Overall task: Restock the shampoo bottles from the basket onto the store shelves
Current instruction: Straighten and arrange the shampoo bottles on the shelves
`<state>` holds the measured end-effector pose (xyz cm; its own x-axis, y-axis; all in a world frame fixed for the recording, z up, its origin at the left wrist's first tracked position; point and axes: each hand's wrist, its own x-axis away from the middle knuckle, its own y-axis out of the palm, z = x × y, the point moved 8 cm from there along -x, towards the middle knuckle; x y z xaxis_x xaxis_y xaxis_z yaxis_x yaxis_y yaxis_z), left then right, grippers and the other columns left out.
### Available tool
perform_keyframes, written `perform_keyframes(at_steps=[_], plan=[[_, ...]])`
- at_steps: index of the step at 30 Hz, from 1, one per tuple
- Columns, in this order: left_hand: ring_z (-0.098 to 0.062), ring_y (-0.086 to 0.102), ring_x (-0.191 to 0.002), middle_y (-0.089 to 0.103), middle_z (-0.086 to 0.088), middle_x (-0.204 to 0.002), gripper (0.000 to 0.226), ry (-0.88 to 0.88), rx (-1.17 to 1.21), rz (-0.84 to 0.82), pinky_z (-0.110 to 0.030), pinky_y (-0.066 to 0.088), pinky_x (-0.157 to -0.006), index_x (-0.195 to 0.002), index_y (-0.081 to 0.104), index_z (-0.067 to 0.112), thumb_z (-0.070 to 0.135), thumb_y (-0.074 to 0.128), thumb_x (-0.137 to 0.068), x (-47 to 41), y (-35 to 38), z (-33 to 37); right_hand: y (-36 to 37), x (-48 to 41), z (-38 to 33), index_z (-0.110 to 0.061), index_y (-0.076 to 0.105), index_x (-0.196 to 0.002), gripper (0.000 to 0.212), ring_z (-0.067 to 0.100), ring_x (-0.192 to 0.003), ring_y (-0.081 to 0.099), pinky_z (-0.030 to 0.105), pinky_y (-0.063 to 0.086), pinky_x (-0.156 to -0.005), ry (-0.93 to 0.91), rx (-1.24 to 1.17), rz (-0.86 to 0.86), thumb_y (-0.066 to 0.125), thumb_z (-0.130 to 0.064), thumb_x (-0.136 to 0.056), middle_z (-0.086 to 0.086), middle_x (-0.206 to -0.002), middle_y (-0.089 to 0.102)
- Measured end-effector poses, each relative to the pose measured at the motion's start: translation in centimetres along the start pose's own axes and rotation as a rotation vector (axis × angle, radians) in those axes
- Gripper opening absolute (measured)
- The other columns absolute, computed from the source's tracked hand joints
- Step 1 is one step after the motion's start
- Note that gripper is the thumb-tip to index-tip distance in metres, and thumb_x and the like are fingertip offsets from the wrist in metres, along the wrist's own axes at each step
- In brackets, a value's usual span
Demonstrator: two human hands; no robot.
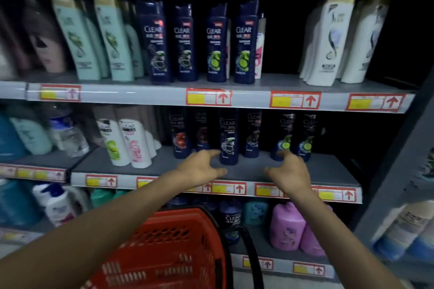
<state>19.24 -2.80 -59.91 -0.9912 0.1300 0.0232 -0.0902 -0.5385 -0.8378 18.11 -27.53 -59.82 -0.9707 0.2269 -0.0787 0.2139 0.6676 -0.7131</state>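
Observation:
Both my hands reach over the front of the middle shelf [328, 171]. My left hand [199, 166] is open, its fingers spread just left of a dark blue Clear shampoo bottle [227, 136] that stands upright nearest the shelf edge. My right hand [290, 170] is open too, fingers spread, to that bottle's right and in front of two dark bottles with lime labels [285, 136]. Neither hand holds anything. The red basket [169, 248] hangs below my left forearm; its inside is hidden.
More dark blue Clear bottles [183, 42] line the top shelf, with pale green bottles [77, 37] to the left and white ones [328, 37] to the right. White bottles [133, 141] stand left on the middle shelf. Pink bottles [288, 225] sit on the lower shelf.

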Motion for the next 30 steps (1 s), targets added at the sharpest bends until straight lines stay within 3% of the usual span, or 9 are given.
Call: perform_keyframes(at_steps=[4,10,13,17,22,26,30], plan=[[-0.024,0.055,-0.136,0.058,-0.002,-0.149,0.084,-0.068,-0.072,0.066,-0.035,0.047,-0.108,-0.152,0.048,0.027,0.063,0.067,-0.079,3.6,-3.7,-4.6,4.3,3.0,-5.5,-0.021,0.053,-0.141,0.065,0.034,-0.113,0.063,0.039,0.053,-0.092,-0.119,-0.064,-0.109,0.076,-0.033,-0.082,0.013,-0.134,0.059],[-0.024,0.060,-0.126,0.055,-0.006,-0.149,0.060,-0.152,-0.034,0.128,-0.037,0.051,-0.102,-0.150,0.049,0.023,0.040,0.067,-0.095,7.8,-6.4,-12.9,10.2,6.2,-10.7,-0.019,0.056,-0.142,0.061,0.028,-0.117,0.062,0.032,0.047,-0.086,-0.285,-0.016,-0.220,0.077,-0.028,-0.086,0.009,-0.139,0.059],[-0.026,0.065,-0.110,0.062,-0.005,-0.134,0.049,-0.194,0.036,0.217,-0.041,0.053,-0.095,-0.143,0.056,0.022,0.036,0.067,-0.097,9.0,-7.1,-17.2,12.9,7.1,-11.8,-0.020,0.055,-0.143,0.061,0.022,-0.098,0.063,0.027,0.044,-0.078,-0.348,0.035,-0.250,0.077,-0.026,-0.086,0.008,-0.135,0.063],[-0.027,0.066,-0.101,0.065,-0.005,-0.114,0.033,-0.257,0.187,0.358,-0.043,0.056,-0.086,-0.131,0.062,0.020,0.028,0.066,-0.098,10.0,-6.9,-22.8,16.4,8.1,-13.3,-0.022,0.062,-0.135,0.050,0.022,-0.110,0.066,0.034,0.054,-0.088,-0.439,0.064,-0.266,0.075,-0.023,-0.086,0.003,-0.126,0.068],[-0.021,0.067,-0.084,0.069,0.003,-0.089,0.023,-0.285,0.264,0.657,-0.041,0.056,-0.075,-0.122,0.065,0.020,0.025,0.061,-0.099,9.3,-9.6,-26.4,21.0,8.6,-16.4,-0.021,0.067,-0.125,0.037,0.013,-0.100,0.065,0.034,0.055,-0.090,-0.515,-0.008,-0.256,0.076,-0.025,-0.089,-0.005,-0.111,0.071],[-0.015,0.065,-0.090,0.066,0.009,-0.095,0.036,-0.288,0.354,0.767,-0.044,0.057,-0.079,-0.132,0.058,0.025,0.028,0.065,-0.097,7.2,-12.3,-27.5,25.1,7.4,-19.5,-0.021,0.064,-0.129,0.047,0.015,-0.093,0.066,0.042,0.058,-0.085,-0.446,-0.094,-0.225,0.079,-0.027,-0.085,-0.007,-0.100,0.067],[-0.021,0.066,-0.100,0.064,0.003,-0.114,0.057,-0.272,0.294,0.732,-0.047,0.057,-0.083,-0.135,0.051,0.030,0.043,0.073,-0.083,4.7,-12.9,-28.7,28.3,5.5,-22.2,-0.019,0.058,-0.131,0.057,0.024,-0.101,0.067,0.045,0.058,-0.082,-0.334,-0.052,-0.146,0.079,-0.043,-0.084,-0.001,-0.112,0.068]])
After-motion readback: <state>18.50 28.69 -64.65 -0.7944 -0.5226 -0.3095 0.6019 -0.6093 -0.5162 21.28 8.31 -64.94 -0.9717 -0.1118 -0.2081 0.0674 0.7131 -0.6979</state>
